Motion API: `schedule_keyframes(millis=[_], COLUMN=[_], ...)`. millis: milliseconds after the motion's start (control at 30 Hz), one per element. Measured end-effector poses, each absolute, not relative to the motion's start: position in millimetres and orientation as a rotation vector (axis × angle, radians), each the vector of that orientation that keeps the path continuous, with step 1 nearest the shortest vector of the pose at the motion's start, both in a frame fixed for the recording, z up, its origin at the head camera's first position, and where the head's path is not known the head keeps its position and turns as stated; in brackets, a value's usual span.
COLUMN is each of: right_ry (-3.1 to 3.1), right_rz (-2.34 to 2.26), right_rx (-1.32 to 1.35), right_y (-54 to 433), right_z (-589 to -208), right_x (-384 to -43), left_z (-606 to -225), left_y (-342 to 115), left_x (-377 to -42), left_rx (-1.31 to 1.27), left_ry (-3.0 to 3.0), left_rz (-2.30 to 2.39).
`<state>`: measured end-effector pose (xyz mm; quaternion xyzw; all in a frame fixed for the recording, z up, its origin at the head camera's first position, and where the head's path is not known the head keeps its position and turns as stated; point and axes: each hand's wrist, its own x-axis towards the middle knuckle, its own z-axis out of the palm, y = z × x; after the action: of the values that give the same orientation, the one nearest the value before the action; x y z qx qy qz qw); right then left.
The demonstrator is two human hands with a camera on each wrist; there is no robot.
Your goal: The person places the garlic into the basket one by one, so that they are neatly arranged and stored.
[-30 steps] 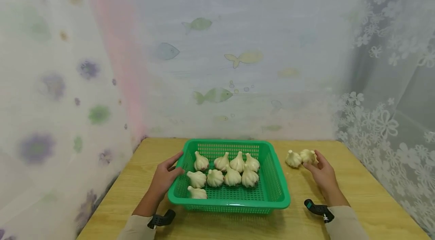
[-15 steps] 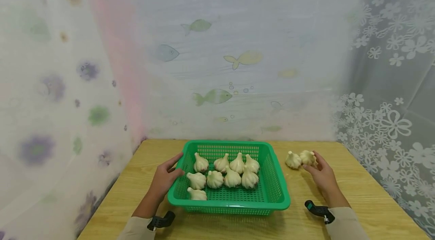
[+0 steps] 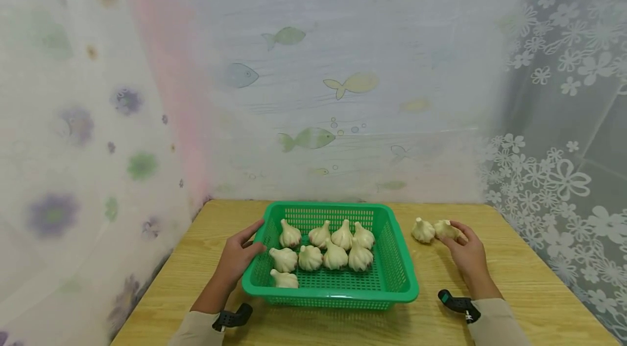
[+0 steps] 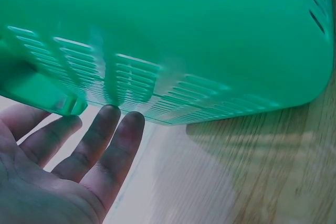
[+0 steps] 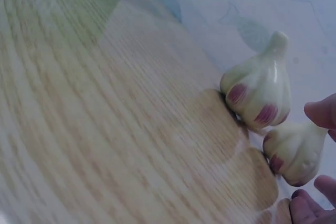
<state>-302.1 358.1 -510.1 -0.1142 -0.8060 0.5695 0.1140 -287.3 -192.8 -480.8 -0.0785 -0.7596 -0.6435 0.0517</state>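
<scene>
A green plastic basket [image 3: 333,294] holds several pale garlic bulbs [image 3: 335,254]. At its left side, my left hand [image 3: 237,256] holds the rim: the thumb lies over it, and in the left wrist view the fingers [image 4: 94,135] reach the slotted outer wall. To the right of the basket, two bulbs sit side by side on the table. My right hand [image 3: 467,256] grips the right garlic bulb [image 5: 296,153] between thumb and fingers, partly covering it in the head view. The left garlic bulb [image 5: 257,85] stands upright against it, with purple patches near its base.
The wooden table [image 3: 171,291] runs back to a pale fish-print curtain [image 3: 343,161]. A flowered curtain [image 3: 98,172] hangs at the left and a lace-patterned one [image 3: 558,172] at the right. Black camera mounts [image 3: 459,302] are strapped on both wrists.
My right fingers have closed more over the right garlic bulb, which has tipped and shifted slightly right, toward the palm. The left hand and the basket look unchanged.
</scene>
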Motion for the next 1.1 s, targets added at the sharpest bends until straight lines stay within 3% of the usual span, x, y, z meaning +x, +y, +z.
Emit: schedule_keyframes(millis=[700, 1100], right_ry=[-2.466, -2.489], right_rz=[1.267, 1.268], right_rx=[-0.159, -0.291], right_y=[355.3, 353.8], right_z=[-511.3, -512.8], right_x=[-301.5, -299.5], left_z=[-477.9, -480.8], left_y=[-191.1, -191.6], left_x=[-284.7, -285.9], left_rx=[-0.229, -0.246], left_ry=[-2.322, -2.313], left_rz=[-1.938, -1.937])
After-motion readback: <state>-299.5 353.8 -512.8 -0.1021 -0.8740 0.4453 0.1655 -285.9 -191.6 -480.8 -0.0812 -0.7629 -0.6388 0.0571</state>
